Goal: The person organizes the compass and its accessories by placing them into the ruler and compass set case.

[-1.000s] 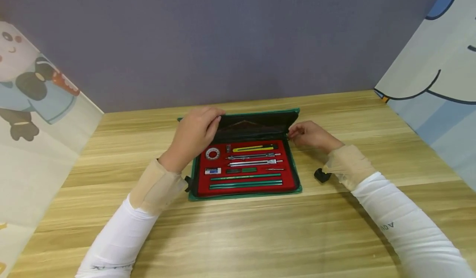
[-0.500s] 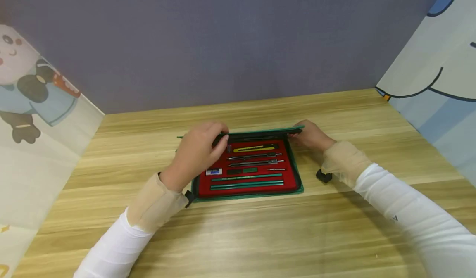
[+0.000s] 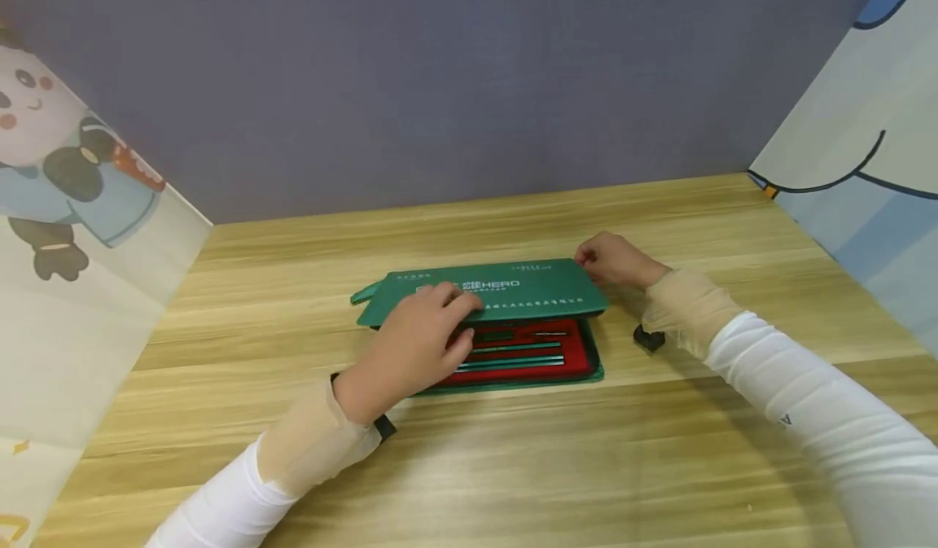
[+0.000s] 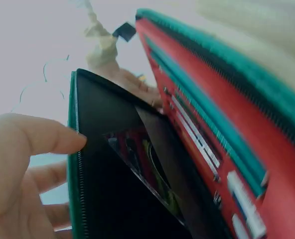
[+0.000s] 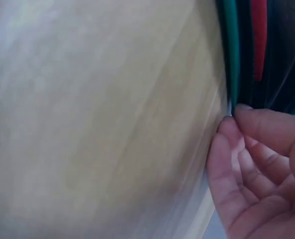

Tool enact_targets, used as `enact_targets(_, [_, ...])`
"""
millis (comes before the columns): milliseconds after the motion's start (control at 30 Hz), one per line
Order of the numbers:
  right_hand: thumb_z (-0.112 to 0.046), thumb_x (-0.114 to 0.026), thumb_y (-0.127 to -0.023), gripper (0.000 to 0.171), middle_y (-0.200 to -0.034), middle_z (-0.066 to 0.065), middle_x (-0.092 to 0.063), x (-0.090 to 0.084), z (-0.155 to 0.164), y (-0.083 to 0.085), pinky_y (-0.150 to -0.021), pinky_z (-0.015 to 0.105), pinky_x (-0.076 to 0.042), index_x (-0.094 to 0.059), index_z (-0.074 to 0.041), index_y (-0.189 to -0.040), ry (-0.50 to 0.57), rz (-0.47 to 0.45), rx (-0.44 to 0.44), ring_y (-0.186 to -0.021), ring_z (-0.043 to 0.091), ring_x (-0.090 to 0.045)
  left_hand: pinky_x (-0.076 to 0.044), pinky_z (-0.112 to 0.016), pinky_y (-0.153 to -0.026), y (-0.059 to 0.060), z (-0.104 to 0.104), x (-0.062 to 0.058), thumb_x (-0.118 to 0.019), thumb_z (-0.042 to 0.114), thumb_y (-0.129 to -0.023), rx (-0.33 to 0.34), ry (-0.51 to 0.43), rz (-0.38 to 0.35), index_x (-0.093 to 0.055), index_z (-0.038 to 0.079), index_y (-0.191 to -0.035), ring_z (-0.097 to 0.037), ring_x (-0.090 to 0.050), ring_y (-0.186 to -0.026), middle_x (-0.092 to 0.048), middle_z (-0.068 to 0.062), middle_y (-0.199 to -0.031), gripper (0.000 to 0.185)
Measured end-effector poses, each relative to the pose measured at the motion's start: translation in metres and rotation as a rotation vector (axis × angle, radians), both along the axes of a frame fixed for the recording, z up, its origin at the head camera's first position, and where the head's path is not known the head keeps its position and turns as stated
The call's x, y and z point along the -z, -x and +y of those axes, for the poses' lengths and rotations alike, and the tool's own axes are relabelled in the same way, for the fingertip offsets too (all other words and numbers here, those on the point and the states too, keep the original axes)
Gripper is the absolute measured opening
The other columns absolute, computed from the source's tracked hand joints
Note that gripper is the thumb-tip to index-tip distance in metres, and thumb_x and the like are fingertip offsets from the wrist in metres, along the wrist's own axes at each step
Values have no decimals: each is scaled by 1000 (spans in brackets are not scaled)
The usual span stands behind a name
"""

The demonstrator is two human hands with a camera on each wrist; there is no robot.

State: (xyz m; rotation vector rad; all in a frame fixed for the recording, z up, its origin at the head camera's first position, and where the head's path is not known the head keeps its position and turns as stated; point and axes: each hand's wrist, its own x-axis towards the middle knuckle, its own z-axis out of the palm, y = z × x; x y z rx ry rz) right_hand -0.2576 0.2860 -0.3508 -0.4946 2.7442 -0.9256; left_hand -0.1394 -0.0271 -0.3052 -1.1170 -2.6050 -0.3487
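A green zip case (image 3: 595,365) lies mid-table with its lid (image 3: 528,287) lowered almost flat over the red tray (image 3: 528,354) of drawing tools; only the tray's front rows of green pencils show. My left hand (image 3: 453,320) grips the lid's front edge, fingers on top and thumb underneath. In the left wrist view the thumb (image 4: 38,139) sits at the rim of the black inner lid (image 4: 117,189), facing the red tray (image 4: 247,129). My right hand (image 3: 589,260) pinches the lid's far right corner; in the right wrist view its fingertips (image 5: 232,119) meet at the green edge (image 5: 230,55).
The wooden table (image 3: 513,466) is walled by a purple-grey back panel (image 3: 469,84) and cartoon-printed side panels (image 3: 66,230) left and right (image 3: 865,165). A small black wrist-worn device (image 3: 648,337) hangs under my right forearm.
The lid has swung down from upright to nearly flat over the tray, hiding most tools. Both hands came down and toward me with it.
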Motion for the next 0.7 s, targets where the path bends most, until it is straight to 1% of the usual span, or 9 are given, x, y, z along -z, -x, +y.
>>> enact_targets(67, [10, -50, -80, 17, -75, 8, -64, 1, 0, 0, -57, 24, -46, -64, 8, -88, 45, -18, 16, -60, 9, -52, -50, -37, -68, -4, 2, 4, -61, 18, -88, -5, 41, -28, -63, 13, -113, -22, -57, -83, -61, -5, -102, 26])
enact_targets(133, [10, -53, -79, 13, -73, 7, -64, 3, 0, -1, -55, 22, -47, -64, 9, -86, 91, -25, 26, -60, 8, -55, -50, -38, -68, -7, 3, 8, -62, 21, -88, -13, 75, -65, -63, 15, -114, -23, -57, -87, -60, -5, -104, 27])
enact_targets(233, [12, -56, -79, 11, -72, 7, -64, 5, -1, -1, -55, 20, -48, -64, 9, -85, 127, -14, 24, -61, 8, -57, -50, -40, -69, -10, 4, 15, -63, 26, -88, -22, 112, -121, -62, 17, -116, -24, -55, -92, -58, -5, -108, 29])
enact_targets(300, [13, -55, -78, 11, -72, 8, -64, 6, -2, -1, -55, 21, -49, -64, 8, -84, 137, -3, 9, -60, 11, -59, -49, -41, -70, -11, 5, 19, -64, 28, -88, -27, 128, -157, -61, 18, -116, -24, -54, -95, -57, -5, -109, 30])
enact_targets(467, [9, -61, -75, 12, -70, 4, -63, 6, 0, 2, -63, 27, -45, -64, -2, -76, 18, 128, -56, -64, 14, -54, -48, -44, -71, -11, 9, 26, -65, 30, -87, -37, 175, -230, -58, 20, -119, -25, -50, -100, -55, -5, -113, 34])
enact_targets(533, [6, -64, -75, 11, -71, 3, -63, 6, 2, 3, -66, 30, -44, -65, -5, -74, -26, 173, -72, -68, 16, -53, -48, -44, -71, -10, 11, 29, -65, 29, -87, -39, 192, -239, -58, 21, -121, -25, -49, -101, -54, -6, -115, 36])
enact_targets(700, [6, -64, -74, 13, -71, 3, -65, 4, 2, 6, -66, 33, -45, -65, -6, -71, -57, 219, -83, -68, 18, -55, -48, -45, -70, -8, 14, 34, -66, 28, -86, -44, 208, -244, -57, 22, -122, -26, -48, -102, -53, -7, -117, 37])
